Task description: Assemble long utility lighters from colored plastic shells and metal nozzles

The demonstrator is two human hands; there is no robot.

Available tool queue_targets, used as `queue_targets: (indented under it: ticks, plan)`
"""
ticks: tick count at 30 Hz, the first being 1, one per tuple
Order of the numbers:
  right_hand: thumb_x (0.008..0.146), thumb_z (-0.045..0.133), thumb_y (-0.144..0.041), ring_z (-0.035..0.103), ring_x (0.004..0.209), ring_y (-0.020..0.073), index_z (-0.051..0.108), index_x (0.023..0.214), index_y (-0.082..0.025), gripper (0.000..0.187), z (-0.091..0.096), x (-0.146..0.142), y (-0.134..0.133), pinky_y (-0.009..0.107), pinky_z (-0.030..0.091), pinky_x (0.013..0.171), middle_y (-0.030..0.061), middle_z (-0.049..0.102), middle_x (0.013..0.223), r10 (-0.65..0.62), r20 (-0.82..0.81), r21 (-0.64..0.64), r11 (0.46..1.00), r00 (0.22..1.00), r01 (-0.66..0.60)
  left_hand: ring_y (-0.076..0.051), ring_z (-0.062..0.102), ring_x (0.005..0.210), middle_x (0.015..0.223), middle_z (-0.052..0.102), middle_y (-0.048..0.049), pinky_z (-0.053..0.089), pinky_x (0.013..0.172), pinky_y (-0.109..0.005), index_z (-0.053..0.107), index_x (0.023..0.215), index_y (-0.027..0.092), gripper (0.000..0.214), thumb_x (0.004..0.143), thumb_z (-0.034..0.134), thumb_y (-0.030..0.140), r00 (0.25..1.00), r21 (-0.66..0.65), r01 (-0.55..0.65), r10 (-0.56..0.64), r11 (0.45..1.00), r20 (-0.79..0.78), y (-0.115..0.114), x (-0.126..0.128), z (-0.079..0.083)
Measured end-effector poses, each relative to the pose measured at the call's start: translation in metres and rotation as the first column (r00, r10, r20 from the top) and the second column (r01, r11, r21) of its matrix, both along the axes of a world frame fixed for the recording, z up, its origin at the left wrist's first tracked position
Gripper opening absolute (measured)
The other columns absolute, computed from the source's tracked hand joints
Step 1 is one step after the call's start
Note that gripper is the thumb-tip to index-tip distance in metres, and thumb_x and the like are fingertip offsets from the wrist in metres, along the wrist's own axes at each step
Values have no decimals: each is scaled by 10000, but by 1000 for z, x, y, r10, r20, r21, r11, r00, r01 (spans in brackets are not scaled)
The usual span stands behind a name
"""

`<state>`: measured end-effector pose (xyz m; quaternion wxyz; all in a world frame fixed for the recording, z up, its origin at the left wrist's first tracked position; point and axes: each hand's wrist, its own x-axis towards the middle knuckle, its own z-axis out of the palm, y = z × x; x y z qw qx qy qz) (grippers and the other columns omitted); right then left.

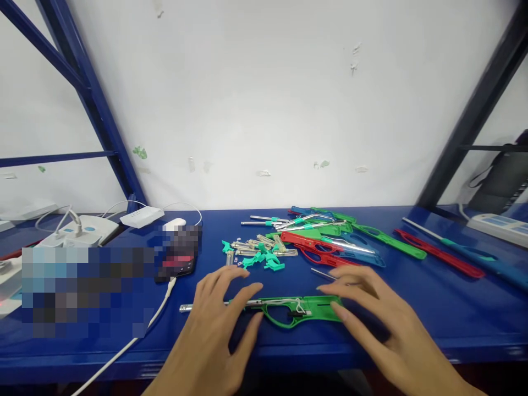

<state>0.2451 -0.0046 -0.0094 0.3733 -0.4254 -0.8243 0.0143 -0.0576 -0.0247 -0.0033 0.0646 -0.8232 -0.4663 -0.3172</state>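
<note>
A green lighter casing half (324,309) lies flat near the table's front edge, its inner side facing up. White wires (284,301) and a small black part (295,314) sit in it around the trigger loop. A metal tube (186,308) sticks out at its left end. My left hand (223,324) is over the tube end, fingers apart and curved, thumb beside the casing. At the right end, my right hand (379,313) has its thumb by the casing's edge and its fingers spread. A thin metal rod (322,273) runs beneath those fingers; whether they touch it is unclear.
Behind are teal plastic pieces (272,260), clear parts (264,242) and a pile of red, green and blue casing halves (330,247). More casings (445,256) lie right. A phone (187,265) with a white cable (159,313) and power strips (86,228) stand left.
</note>
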Motion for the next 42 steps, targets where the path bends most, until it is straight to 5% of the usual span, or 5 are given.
queue_targets:
  ticks: [5, 11, 23, 33, 42]
  plan:
    - [1021, 583, -472, 534, 1426, 328, 576, 1162, -293, 228, -3, 31, 19, 484, 570, 1061, 109, 483, 1504, -192, 39, 32, 981, 981, 191, -327, 549, 1308, 1366, 588, -83, 522, 1079, -613, 644, 1279, 320, 242, 1065, 536, 283, 999, -124, -29, 32, 992, 22, 7, -13, -4]
    - [1032, 544, -526, 485, 1467, 329, 533, 1123, -288, 254, -17, 51, 29, 496, 502, 1117, 108, 475, 1535, -220, 81, -24, 975, 972, 222, -313, 596, 1237, 1286, 636, -74, 536, 1058, -571, 684, 1244, 294, 236, 1066, 529, 284, 1000, -143, -12, 15, 990, 18, 7, -7, -2]
    - [1041, 484, -590, 648, 1206, 282, 514, 1048, -311, 281, -18, 48, 24, 418, 545, 891, 53, 531, 1393, -277, 72, -210, 935, 958, 286, -278, 592, 1207, 1261, 634, -52, 510, 1054, -518, 677, 1238, 308, 299, 1119, 411, 371, 993, -300, -28, 60, 953, 99, 7, -10, 0]
    - [1039, 570, -440, 562, 1335, 306, 628, 1085, -321, 140, -16, 44, 9, 477, 489, 1077, 61, 546, 1462, -94, 111, -47, 994, 989, 100, -230, 641, 1044, 1149, 642, -40, 537, 919, -384, 694, 1110, 288, 238, 1103, 457, 278, 984, -357, 1, 63, 934, 167, 7, -10, 7]
    - [990, 651, -444, 587, 1358, 320, 692, 1227, -392, 247, -16, 27, 0, 511, 545, 1094, 22, 636, 1448, 23, 254, -86, 996, 967, -1, -224, 641, 1056, 1144, 634, -43, 548, 917, -370, 686, 1126, 278, 248, 1115, 439, 287, 984, -361, 7, 59, 933, 170, 4, -8, 9]
